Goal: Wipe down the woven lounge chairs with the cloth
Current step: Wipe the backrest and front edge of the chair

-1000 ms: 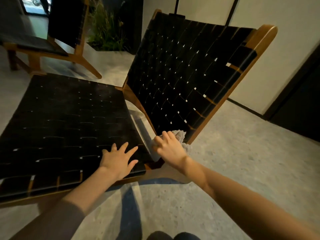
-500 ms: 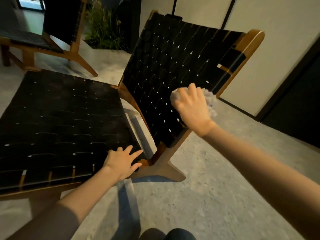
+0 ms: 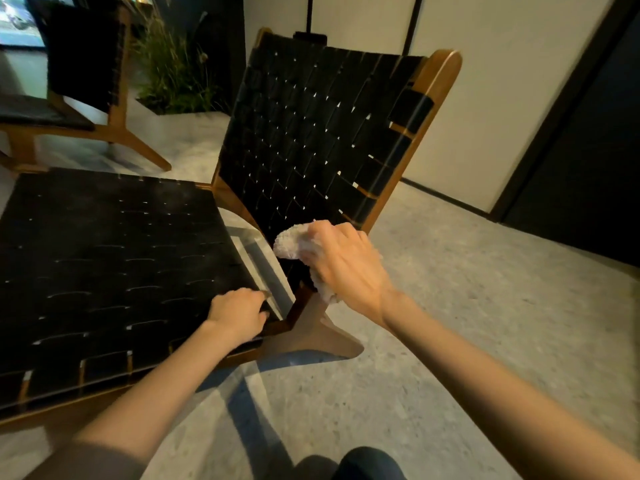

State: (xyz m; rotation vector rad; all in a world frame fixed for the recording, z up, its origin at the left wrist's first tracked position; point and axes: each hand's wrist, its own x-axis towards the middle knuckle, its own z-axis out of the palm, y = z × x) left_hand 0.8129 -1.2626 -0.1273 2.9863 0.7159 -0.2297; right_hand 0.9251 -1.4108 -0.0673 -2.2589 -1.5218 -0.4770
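Note:
A woven lounge chair with a wooden frame fills the view, its black woven seat [image 3: 104,265] on the left and its tilted woven backrest [image 3: 311,133] in the middle. My right hand [image 3: 346,265] grips a fluffy white cloth [image 3: 292,242] and presses it against the bottom of the backrest, near the right frame rail. My left hand [image 3: 239,311] sits on the seat's rear right corner, its fingers curled over the seat's back edge.
A second lounge chair [image 3: 69,98] stands at the far left, with a tall grassy plant [image 3: 173,74] beside it. A pale wall [image 3: 502,98] and a dark door [image 3: 595,168] lie behind and to the right. The floor [image 3: 450,323] is speckled grey concrete.
My right hand with the cloth went up the backrest, then came back down to its bottom. My left hand's spread fingers have curled over the seat's back edge.

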